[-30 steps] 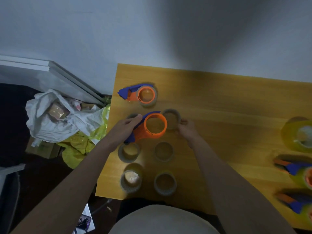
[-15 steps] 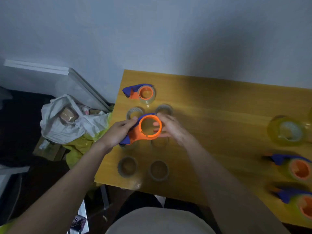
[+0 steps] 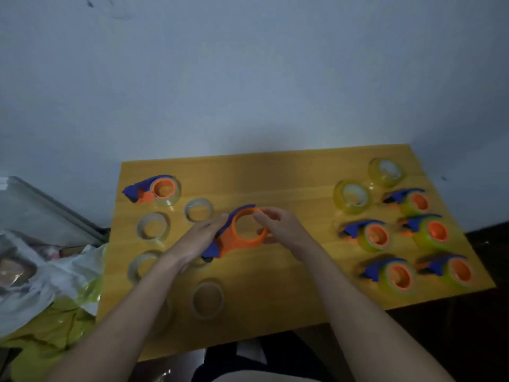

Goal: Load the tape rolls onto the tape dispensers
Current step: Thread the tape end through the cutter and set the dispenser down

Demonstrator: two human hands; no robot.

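Note:
An orange and blue tape dispenser (image 3: 242,235) is held above the middle of the wooden table (image 3: 275,177). My left hand (image 3: 198,238) grips its blue handle end. My right hand (image 3: 281,230) curls round the orange ring from the right. No tape roll shows on that ring. Several clear tape rolls lie on the table's left half, among them one (image 3: 198,209) just left of the dispenser, another (image 3: 153,226) further left and a third (image 3: 208,299) near the front edge. A loaded dispenser (image 3: 157,190) sits at the back left.
Several loaded dispensers with yellow-green tape, such as one (image 3: 374,235) and another (image 3: 396,275), fill the table's right side. Two yellow rolls (image 3: 351,195) (image 3: 385,169) stand behind them. Crumpled white and yellow bags (image 3: 41,277) lie on the floor to the left.
The view has swung right and up, bringing the right side of the table into sight. Both hands have carried the empty dispenser toward the table's middle, away from the clear rolls.

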